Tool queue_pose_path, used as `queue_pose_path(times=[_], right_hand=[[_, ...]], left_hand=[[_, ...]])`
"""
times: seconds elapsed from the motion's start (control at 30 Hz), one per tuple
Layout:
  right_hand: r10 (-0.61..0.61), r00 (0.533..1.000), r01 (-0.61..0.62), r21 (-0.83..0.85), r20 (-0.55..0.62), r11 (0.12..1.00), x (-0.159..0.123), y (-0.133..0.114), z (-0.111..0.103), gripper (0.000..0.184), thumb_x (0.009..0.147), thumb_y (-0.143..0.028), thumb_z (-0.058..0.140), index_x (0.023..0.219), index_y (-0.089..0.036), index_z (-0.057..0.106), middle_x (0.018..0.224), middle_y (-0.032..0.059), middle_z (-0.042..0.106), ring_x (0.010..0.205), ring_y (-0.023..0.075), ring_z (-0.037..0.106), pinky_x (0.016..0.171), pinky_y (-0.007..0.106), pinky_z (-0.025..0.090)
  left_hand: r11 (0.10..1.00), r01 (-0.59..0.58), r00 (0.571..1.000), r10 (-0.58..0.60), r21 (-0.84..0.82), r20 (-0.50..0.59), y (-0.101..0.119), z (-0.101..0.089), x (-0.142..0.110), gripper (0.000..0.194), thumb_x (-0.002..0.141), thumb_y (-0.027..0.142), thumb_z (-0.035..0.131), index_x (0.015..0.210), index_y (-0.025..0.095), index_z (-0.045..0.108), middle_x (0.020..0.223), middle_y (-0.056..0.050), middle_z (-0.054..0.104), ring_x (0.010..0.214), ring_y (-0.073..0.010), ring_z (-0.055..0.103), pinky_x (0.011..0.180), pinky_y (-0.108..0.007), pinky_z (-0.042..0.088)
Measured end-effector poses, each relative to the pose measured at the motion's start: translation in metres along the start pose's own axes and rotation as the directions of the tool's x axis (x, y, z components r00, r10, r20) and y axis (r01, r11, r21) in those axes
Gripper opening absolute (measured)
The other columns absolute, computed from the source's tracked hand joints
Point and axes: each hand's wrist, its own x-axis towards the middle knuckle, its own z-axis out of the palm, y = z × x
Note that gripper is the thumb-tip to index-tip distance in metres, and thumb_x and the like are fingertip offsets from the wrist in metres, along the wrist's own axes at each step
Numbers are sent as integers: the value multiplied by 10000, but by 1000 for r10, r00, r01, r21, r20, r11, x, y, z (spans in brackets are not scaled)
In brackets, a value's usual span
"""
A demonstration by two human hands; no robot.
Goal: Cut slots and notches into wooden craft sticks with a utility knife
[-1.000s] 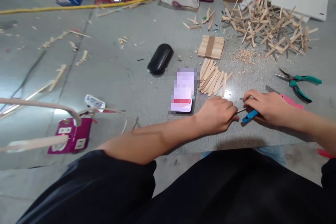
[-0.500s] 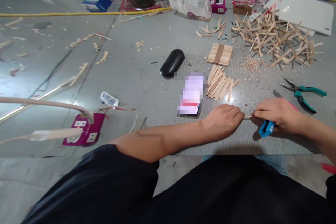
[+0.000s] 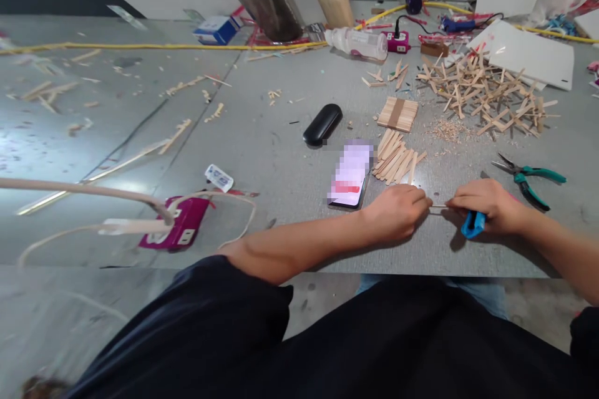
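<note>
My left hand is closed, its fingers pinching one end of a thin wooden craft stick. The other end is pinched by my right hand, so a short length shows between the two. A blue, folded-looking piece sits under the right palm; its kind is unclear. Behind that hand a grey blade tip and a bit of pink show, the rest hidden. Loose craft sticks lie just beyond my left hand, with a banded bundle of sticks above them.
Green-handled pliers lie open right of my hands. Farther back are a heap of crossed sticks and wood shavings. A phone, a black case and a purple power strip with cables lie leftward.
The view has shifted, so the table things appear lower and those on the left farther right. Both hands keep their hold on the stick, with slightly more of it visible between them.
</note>
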Motion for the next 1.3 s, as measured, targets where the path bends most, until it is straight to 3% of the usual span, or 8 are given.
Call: queue_pose_path(times=[0.2,0.43,0.6,0.73,0.87,0.97,1.1,1.3], right_hand=[[74,964,-126,-195,-256,973,-4,15,9,219,1089,-279,688,1261,-146,717,1103,159,828,889,239,778,740,346,553],[36,995,-57,-231,-95,971,-1,15,15,151,1088,-292,653,1012,-202,746,867,44,768,680,153,634,661,294,349],[6,1000,-8,-232,-9,973,1,15,16,229,1109,-316,625,940,-199,726,816,24,718,660,144,576,670,312,311],[0,1000,5,-246,22,969,1,17,18,296,1137,-352,579,941,-196,738,819,26,712,652,146,560,666,323,310],[18,999,-6,-259,43,966,0,17,18,342,1156,-371,556,935,-186,742,823,39,713,652,148,533,675,334,294],[21,998,-5,-252,64,968,0,16,16,368,1162,-375,550,902,-187,730,815,39,709,650,146,521,682,338,286],[20,996,0,-228,88,974,0,13,15,380,1168,-356,526,885,-189,717,806,40,706,642,149,508,685,348,281],[10,995,12,-213,100,977,0,11,19,397,1168,-364,523,856,-194,700,786,40,695,631,151,494,680,357,265]], left_hand=[[902,429,903,-429,-43,-9,-54,-29,6,269,1021,188,590,1141,175,831,1080,-108,844,962,-248,776,855,-363,572],[600,796,598,-800,-75,-47,-154,-65,9,229,1005,276,674,1045,134,848,940,-147,839,828,-261,734,823,-374,523],[494,862,495,-869,-114,-26,-213,-76,43,155,915,295,810,921,140,823,868,-101,816,833,-240,699,844,-343,520],[484,861,483,-874,-158,-47,-243,-84,79,303,1015,426,787,896,149,752,875,-53,773,850,-208,691,892,-355,559],[567,801,553,-824,-193,-124,-249,-86,94,299,1066,364,725,900,116,729,854,-43,775,895,-156,642,988,-305,496],[619,769,612,-785,-162,-93,-234,-82,85,221,1046,276,704,1001,69,769,868,-40,790,868,-133,610,988,-279,466],[659,751,658,-739,-53,143,-194,-72,58,260,936,323,807,1126,151,855,942,-77,811,873,-234,713,879,-335,498],[695,719,651,-684,21,329,-153,-53,44,497,869,454,889,1301,221,814,964,-75,827,929,-274,749,880,-368,489]])
